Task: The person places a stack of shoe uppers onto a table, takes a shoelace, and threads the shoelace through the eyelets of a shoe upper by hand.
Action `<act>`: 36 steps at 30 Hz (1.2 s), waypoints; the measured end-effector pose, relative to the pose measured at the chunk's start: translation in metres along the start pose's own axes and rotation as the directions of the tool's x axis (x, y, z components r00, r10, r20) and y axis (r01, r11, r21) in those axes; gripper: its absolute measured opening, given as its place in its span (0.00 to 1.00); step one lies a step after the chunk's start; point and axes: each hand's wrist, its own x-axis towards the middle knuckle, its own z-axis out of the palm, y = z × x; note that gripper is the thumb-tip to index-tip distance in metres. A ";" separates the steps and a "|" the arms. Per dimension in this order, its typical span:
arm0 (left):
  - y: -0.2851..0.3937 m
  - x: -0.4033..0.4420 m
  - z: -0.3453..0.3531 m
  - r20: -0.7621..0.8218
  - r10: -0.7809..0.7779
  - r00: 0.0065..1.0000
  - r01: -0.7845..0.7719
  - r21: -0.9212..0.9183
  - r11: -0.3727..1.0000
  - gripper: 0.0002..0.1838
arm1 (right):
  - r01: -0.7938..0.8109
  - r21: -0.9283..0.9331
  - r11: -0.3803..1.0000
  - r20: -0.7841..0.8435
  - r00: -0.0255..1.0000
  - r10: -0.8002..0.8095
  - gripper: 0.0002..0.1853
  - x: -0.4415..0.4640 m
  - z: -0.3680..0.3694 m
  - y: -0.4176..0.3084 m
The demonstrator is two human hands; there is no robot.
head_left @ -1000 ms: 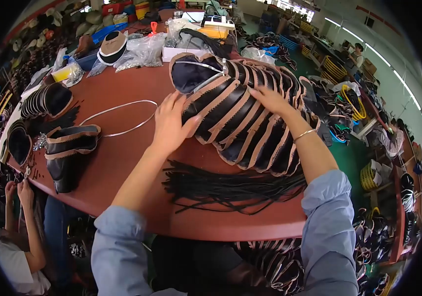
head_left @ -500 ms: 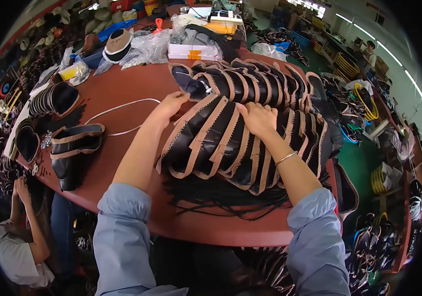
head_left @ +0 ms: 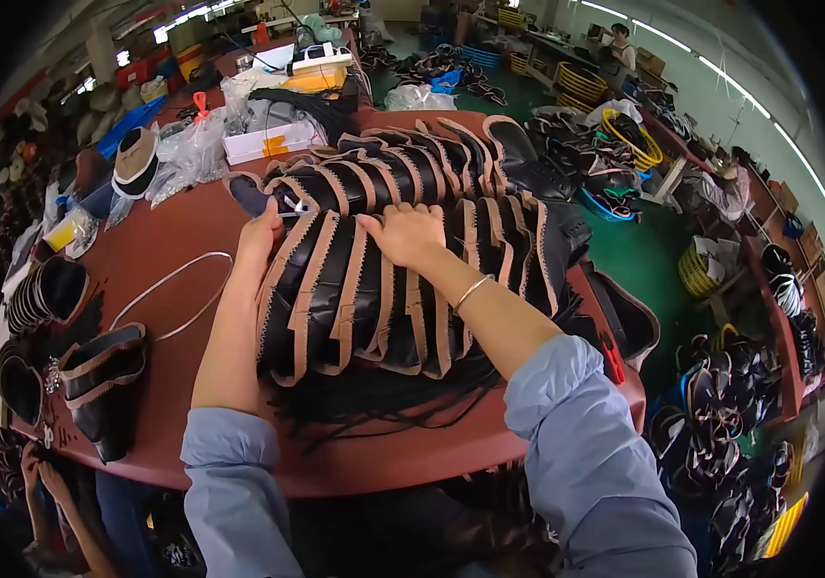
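Observation:
Two rows of nested black shoe uppers with tan zigzag edges point(head_left: 340, 289) lie on the red table point(head_left: 176, 385). My left hand point(head_left: 260, 236) is closed at the left end of the rows, thumb and fingers pinching near a dark lining and a whitish strip; what it grips is partly hidden. My right hand point(head_left: 405, 234) rests on top of the front row, its fingers bent over the edges of the uppers. Black laces point(head_left: 384, 409) lie partly under the front row, towards the table's near edge.
Single uppers point(head_left: 104, 376) and a loop of silvery cord point(head_left: 167, 289) are at the left. Plastic bags point(head_left: 191, 149) and a white box point(head_left: 273, 142) stand behind. A red-handled tool point(head_left: 612, 358) lies at the right edge. A co-worker's hands point(head_left: 41, 472) show at lower left.
The view has swung right. The uppers, earlier bunched together, now lie as two rows parted by a gap. My left hand has moved to their left end and closed.

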 end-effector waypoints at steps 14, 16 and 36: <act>-0.002 -0.064 -0.048 0.503 -0.325 0.801 0.476 -0.205 0.855 0.20 | 0.090 -0.005 0.996 -0.069 0.994 -0.090 0.31 -0.015 -0.006 -0.011; 0.029 -0.094 -0.012 0.465 -0.403 0.788 0.593 -0.397 0.701 0.23 | 0.070 -0.046 0.997 -0.192 0.978 -0.077 0.25 -0.025 0.001 -0.010; -0.051 -0.008 0.016 0.287 0.214 0.934 -0.092 -0.385 0.918 0.29 | -0.548 0.724 0.419 0.255 0.777 0.575 0.32 -0.019 -0.014 0.301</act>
